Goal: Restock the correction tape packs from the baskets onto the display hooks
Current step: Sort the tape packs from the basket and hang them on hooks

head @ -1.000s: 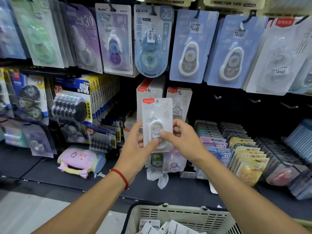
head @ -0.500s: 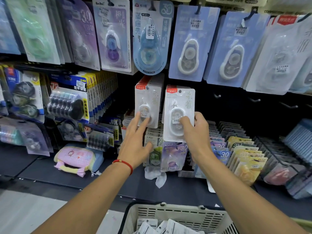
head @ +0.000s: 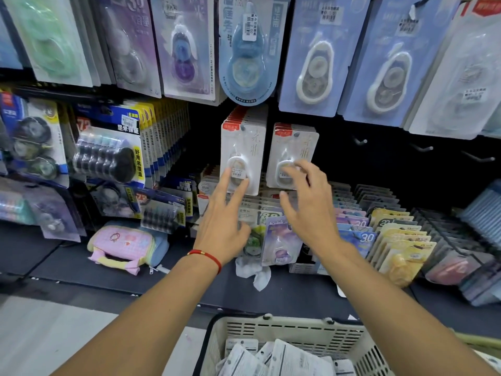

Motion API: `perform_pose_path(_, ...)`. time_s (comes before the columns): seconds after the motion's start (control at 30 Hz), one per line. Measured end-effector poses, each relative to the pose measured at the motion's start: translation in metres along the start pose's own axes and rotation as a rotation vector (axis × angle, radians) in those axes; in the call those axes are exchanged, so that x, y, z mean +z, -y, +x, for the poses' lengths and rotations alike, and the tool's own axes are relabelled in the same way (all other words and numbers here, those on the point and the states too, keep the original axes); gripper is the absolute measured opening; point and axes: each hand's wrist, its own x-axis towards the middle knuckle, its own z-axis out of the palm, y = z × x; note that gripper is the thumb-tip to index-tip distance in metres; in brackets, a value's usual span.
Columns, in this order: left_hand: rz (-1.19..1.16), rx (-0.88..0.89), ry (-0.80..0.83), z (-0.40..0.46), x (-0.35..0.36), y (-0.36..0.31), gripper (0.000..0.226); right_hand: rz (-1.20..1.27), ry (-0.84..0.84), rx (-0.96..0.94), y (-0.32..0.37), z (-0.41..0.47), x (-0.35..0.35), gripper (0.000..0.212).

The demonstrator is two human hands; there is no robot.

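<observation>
Two stacks of white correction tape packs hang side by side on hooks of the dark display wall: the left stack (head: pixel 244 147) and the right stack (head: pixel 294 150). My left hand (head: pixel 225 213) is spread open just below the left stack, its fingertips touching the front pack's blister. My right hand (head: pixel 309 204) hovers open in front of the right stack's lower part, holding nothing. A cream plastic basket (head: pixel 292 332) at the bottom holds several more white packs (head: pixel 273 359).
Bare hooks (head: pixel 360 141) stick out of the wall right of the two stacks. Large blue and purple tape packs (head: pixel 317 55) hang above. Slotted trays of small packs (head: pixel 390 234) sit on the shelf at right; a pink pouch (head: pixel 122 246) lies at left.
A second ago both hands held one white pack in front of the shelf. It was hung on the right hook, and both hands have now let go and spread open.
</observation>
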Motion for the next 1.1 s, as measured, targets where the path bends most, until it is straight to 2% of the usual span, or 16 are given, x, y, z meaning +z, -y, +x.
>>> perform_pose_path(0.07, -0.004, 0.009, 0.011, -0.001, 0.000, 0.001, 0.090, -0.120, 0.118, -0.052, -0.005, 0.005, 0.009, 0.058)
perform_pose_path(0.2, 0.010, 0.021, 0.020, 0.000, 0.000, 0.005, 0.092, -0.284, 0.231, 0.007, -0.013, 0.028, 0.026, 0.066)
perform_pose_path(0.3, 0.018, 0.017, 0.019, 0.001, -0.001, 0.008, 0.094, -0.332, 0.328, 0.075, -0.018, 0.049, 0.035, 0.072)
perform_pose_path(0.5, 0.058, 0.016, 0.064, -0.007, -0.002, 0.008, 0.091, -0.283, 0.481, 0.073, -0.034, 0.071, 0.030, 0.084)
perform_pose_path(0.63, 0.084, -0.032, 0.147, -0.023, -0.005, 0.007, 0.087, -0.166, 0.410, 0.096, -0.035, 0.040, 0.011, 0.064)
perform_pose_path(0.8, 0.199, 0.004, 0.373, -0.067, 0.002, 0.014, 0.061, 0.132, 0.243, 0.228, -0.031, -0.074, -0.018, 0.018)
perform_pose_path(0.87, 0.187, -0.036, 0.476, -0.100, 0.014, 0.016, 0.054, 0.115, 0.387, 0.270, -0.029, -0.131, -0.019, 0.015)
perform_pose_path(0.97, 0.127, -0.169, 0.555, -0.165, 0.043, 0.013, 0.046, -0.032, 0.915, 0.302, -0.031, -0.212, -0.003, 0.020)
perform_pose_path(1.03, 0.073, -0.275, 0.586, -0.209, 0.064, 0.009, 0.043, -0.152, 1.245, 0.302, -0.035, -0.268, 0.013, 0.048)
perform_pose_path(1.1, 0.039, -0.351, 0.646, -0.246, 0.082, 0.003, 0.043, -0.254, 1.412, 0.285, -0.038, -0.318, 0.024, 0.079)
